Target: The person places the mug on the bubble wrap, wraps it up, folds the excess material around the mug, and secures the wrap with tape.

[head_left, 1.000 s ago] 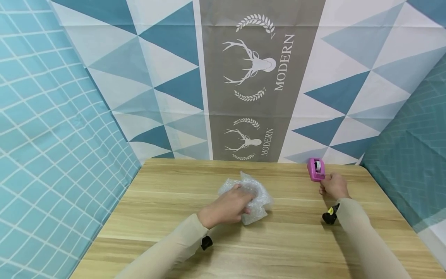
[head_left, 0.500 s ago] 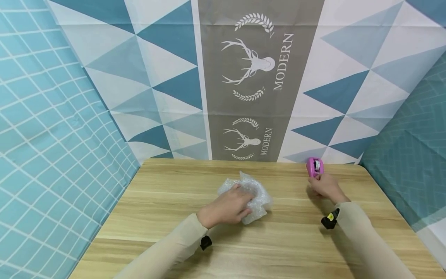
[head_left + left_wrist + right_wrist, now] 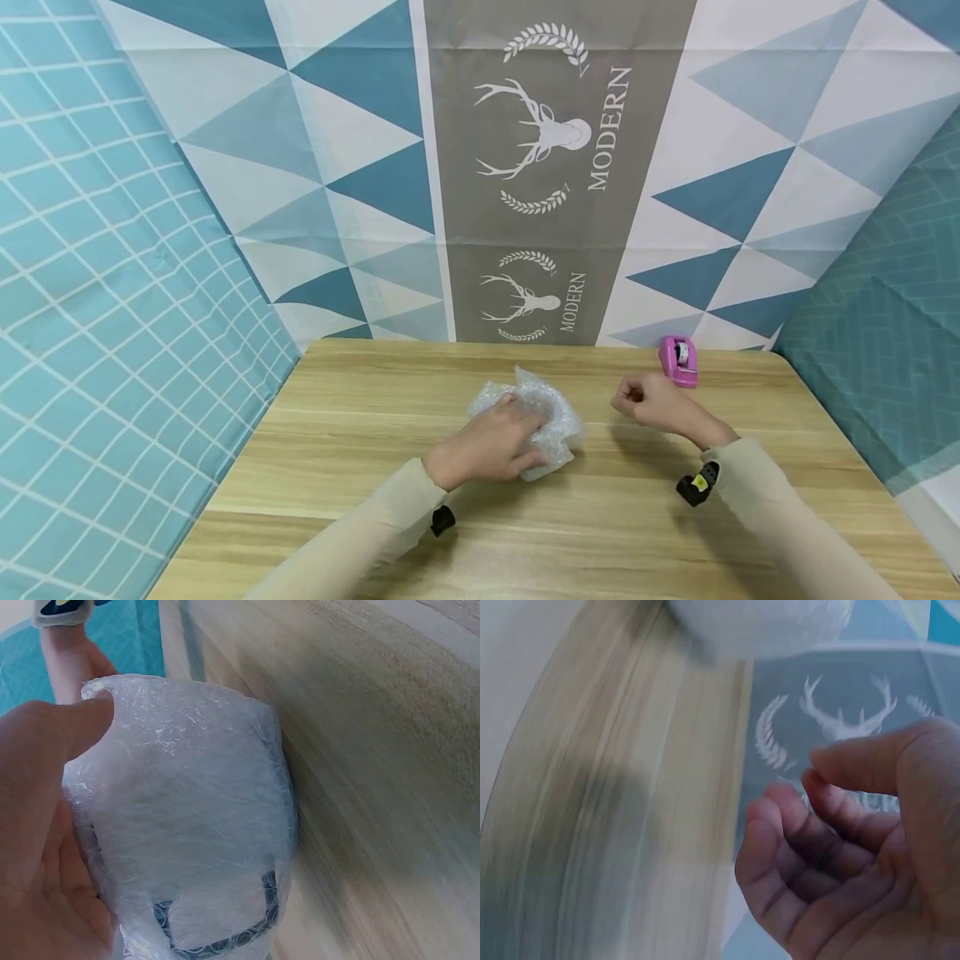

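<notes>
My left hand (image 3: 491, 440) holds a bundle in bubble wrap (image 3: 557, 429) on the wooden table, thumb across its side. In the left wrist view the wrap (image 3: 187, 772) is bunched round it, and a dark blue patterned band (image 3: 225, 946), bent like a handle, shows through the plastic. My right hand (image 3: 660, 406) is over the table to the bundle's right. Its thumb and index finger pinch together, the other fingers curled, with a faint clear strip of tape (image 3: 789, 782) at the fingertips. Behind this hand stands a pink tape dispenser (image 3: 679, 363) carrying a roll.
The wooden table (image 3: 360, 392) reaches back to a patterned wall cloth (image 3: 525, 183) with deer heads on it. Blue checked cloth (image 3: 135, 275) hangs along the left side, teal cloth (image 3: 885, 350) along the right. A black camera (image 3: 697, 485) is strapped at the right wrist.
My right hand has left the tape dispenser and moved left toward the bundle, its fingers still pinched. The dispenser stays put at the back right. My left hand keeps its hold on the bundle.
</notes>
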`<action>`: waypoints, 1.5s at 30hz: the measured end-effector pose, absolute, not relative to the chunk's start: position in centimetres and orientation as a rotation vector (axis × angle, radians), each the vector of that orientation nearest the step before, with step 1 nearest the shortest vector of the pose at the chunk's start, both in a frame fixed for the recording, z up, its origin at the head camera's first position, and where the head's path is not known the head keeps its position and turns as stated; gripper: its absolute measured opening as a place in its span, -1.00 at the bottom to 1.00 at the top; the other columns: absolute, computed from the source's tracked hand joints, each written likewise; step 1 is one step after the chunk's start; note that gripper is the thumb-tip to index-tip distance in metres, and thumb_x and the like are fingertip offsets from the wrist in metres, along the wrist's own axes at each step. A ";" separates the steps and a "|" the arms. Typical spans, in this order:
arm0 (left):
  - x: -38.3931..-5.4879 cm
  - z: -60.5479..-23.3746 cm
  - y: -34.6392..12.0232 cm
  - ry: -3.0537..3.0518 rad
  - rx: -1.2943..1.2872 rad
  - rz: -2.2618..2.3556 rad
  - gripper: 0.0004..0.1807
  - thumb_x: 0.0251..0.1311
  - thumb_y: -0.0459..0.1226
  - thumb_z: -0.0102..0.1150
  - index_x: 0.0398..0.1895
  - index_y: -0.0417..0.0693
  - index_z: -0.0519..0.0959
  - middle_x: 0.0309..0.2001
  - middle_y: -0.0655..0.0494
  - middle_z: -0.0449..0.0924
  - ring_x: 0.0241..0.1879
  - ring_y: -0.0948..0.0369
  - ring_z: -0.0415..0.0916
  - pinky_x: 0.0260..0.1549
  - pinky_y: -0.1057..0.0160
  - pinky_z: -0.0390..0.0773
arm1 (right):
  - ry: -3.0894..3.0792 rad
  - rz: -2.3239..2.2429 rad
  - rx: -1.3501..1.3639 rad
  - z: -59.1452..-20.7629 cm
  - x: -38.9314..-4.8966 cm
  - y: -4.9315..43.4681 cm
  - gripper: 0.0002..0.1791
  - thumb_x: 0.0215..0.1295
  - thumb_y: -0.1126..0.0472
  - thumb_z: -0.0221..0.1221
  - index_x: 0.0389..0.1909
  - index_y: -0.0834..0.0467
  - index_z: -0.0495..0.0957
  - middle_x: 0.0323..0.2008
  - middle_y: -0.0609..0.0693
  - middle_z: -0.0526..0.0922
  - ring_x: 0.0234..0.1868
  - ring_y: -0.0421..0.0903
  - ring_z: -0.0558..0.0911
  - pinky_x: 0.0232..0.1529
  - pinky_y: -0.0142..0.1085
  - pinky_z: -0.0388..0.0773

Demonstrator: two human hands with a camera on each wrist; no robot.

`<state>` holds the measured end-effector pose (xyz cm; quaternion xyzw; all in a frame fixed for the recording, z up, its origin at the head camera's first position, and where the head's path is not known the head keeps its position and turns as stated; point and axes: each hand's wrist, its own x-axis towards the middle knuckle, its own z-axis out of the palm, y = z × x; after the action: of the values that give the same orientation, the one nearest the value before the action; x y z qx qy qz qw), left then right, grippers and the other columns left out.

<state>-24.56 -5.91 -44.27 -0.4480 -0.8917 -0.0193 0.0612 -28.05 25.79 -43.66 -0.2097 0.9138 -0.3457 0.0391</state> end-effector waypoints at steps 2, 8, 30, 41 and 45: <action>-24.6 -44.3 -5.9 -2.681 -1.362 -0.068 -0.37 0.44 0.15 0.10 0.33 -0.09 0.49 0.29 0.07 0.60 0.32 0.17 0.52 0.47 0.01 0.28 | 2.763 -1.065 -0.722 -43.3 -27.7 25.2 -0.82 0.40 0.25 0.27 -0.42 0.20 0.61 -0.56 -0.10 0.56 -0.55 -0.26 0.49 -0.53 -0.38 0.48; -25.3 -44.3 -6.1 -2.586 -1.433 -0.121 -0.55 0.31 0.04 0.30 0.10 -0.02 0.58 0.04 0.18 0.71 0.11 0.22 0.63 0.36 0.02 0.41 | 2.678 -1.018 -0.888 -41.9 -26.5 23.4 -0.86 0.42 0.30 0.25 -0.39 0.15 0.62 -0.57 -0.14 0.59 -0.55 -0.29 0.52 -0.54 -0.39 0.49; -27.5 -43.7 -6.4 -2.646 -1.604 -0.207 -0.79 0.09 -0.22 0.44 -0.19 0.07 0.67 -0.28 0.33 0.70 -0.19 0.35 0.61 0.54 -0.03 0.20 | 2.397 -0.932 -1.404 -39.3 -23.6 17.1 -0.82 0.39 0.34 0.26 -0.41 0.07 0.56 -0.52 -0.17 0.54 -0.46 -0.44 0.42 -0.44 -0.47 0.48; -27.1 -43.7 -6.1 -2.661 -1.573 -0.247 -0.66 0.16 -0.13 0.41 0.00 0.03 0.69 -0.07 0.29 0.75 0.00 0.32 0.65 0.55 -0.01 0.17 | 2.464 -0.740 -1.389 -39.8 -23.3 15.7 -0.79 0.24 0.39 0.35 -0.49 0.07 0.59 -0.54 -0.15 0.62 -0.51 -0.46 0.38 -0.47 -0.52 0.43; -26.9 -43.8 -6.0 -2.659 -1.555 -0.226 -0.64 0.17 -0.12 0.42 0.03 0.04 0.69 -0.04 0.29 0.75 0.05 0.30 0.65 0.55 0.00 0.18 | 2.537 -0.652 -1.351 -39.7 -23.1 15.3 -0.78 0.22 0.39 0.35 -0.53 0.06 0.60 -0.58 -0.24 0.57 -0.55 -0.45 0.37 -0.51 -0.53 0.43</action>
<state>-26.91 -6.00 -43.81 -0.5032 -0.8606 -0.0733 0.0266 -23.12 15.34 -39.68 -0.4563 0.8567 -0.2200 0.0968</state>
